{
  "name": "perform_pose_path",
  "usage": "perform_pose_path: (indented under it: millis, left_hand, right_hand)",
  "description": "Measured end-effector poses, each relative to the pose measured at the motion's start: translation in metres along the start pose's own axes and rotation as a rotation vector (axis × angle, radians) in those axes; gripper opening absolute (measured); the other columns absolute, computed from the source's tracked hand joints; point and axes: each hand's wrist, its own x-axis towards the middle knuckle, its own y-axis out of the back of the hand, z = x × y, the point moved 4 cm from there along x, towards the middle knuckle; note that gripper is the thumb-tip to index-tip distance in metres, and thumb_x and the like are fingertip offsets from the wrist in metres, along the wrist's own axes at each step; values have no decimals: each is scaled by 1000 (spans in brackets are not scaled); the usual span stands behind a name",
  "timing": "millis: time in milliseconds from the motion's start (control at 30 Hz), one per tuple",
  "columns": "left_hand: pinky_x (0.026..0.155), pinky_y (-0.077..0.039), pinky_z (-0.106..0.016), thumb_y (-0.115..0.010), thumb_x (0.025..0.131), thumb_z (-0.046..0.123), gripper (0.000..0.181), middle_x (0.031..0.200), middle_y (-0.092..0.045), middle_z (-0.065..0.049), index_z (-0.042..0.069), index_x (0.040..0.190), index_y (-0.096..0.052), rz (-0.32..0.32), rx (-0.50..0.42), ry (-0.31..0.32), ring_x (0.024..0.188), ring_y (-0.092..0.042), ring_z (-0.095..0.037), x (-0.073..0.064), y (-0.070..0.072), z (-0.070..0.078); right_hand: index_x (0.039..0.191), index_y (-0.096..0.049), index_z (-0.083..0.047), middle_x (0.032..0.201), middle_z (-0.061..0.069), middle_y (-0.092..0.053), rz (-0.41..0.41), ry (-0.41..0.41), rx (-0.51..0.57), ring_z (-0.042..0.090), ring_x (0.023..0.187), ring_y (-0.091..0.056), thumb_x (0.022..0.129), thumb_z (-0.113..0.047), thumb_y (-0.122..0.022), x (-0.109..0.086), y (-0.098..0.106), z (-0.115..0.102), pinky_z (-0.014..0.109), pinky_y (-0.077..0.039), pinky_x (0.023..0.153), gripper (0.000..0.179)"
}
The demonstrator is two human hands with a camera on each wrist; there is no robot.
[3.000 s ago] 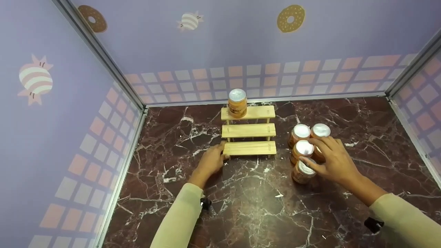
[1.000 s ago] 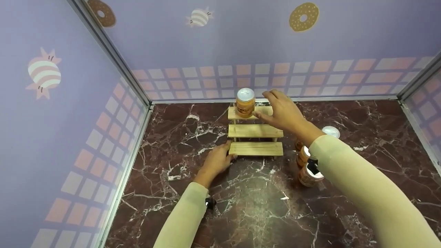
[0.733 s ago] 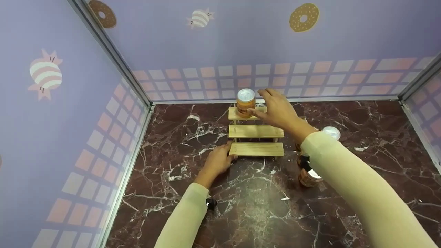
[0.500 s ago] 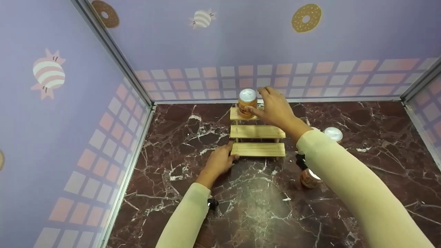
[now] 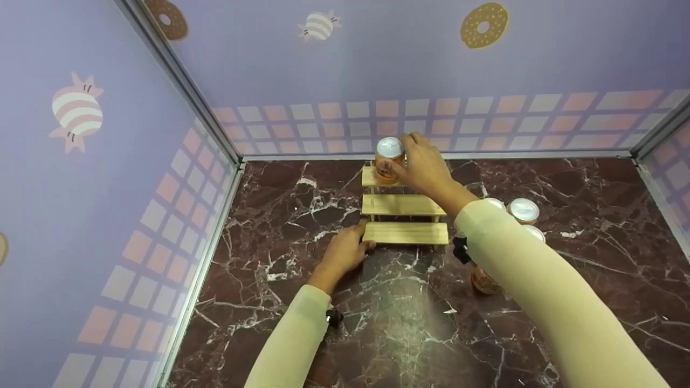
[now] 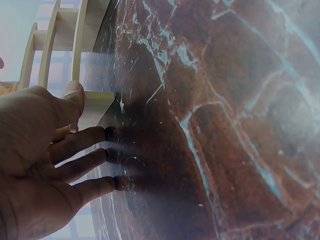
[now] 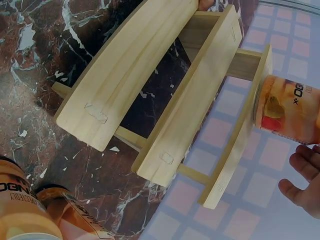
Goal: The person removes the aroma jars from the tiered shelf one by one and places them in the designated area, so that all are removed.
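Observation:
A three-step wooden display stand [image 5: 404, 233] stands at the middle of the table. On its top step sits an orange can [image 7: 290, 107] with a silver lid, near the left end. My right hand [image 5: 426, 167] holds this can, thumb across its front and fingers at its right and back. In the right wrist view only some of that hand's fingers show. My left hand [image 5: 342, 250] grips the left end of the lowest step, thumb at the front edge; its other fingertips rest on the table in the left wrist view.
More orange cans [image 5: 524, 210] with silver lids stand grouped right of the stand, partly hidden by my right sleeve [image 5: 533, 280]. The table [image 5: 404, 323] is dark red marble. A patterned back wall [image 5: 334, 64] rises close behind the stand.
My right hand has gone from the can group to the can on the top step and closed in on it from the right. My left hand stays at the stand.

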Motion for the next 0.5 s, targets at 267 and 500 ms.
perform_pose_path:
  millis: [267,500]
  left_hand:
    - [116,-55,-58,-72,106,49,71,146,-73,-16,16,165,-51,-16,-21,5,134,-70,-42,-3,7,3]
    - [114,-57,-56,-70,107,50,71,145,-73,-15,16,166,-50,8,12,-16,131,-72,-39,-1,0,1]
  right_hand:
    - [156,-53,3,141,25,-62,-2,-21,50,46,126,-66,105,-39,-77,1,-3,0,61,-55,114,70]
    - [154,-54,4,143,25,-62,3,-29,105,45,132,-64,104,-37,-78,0,-3,2,61,-52,119,69]
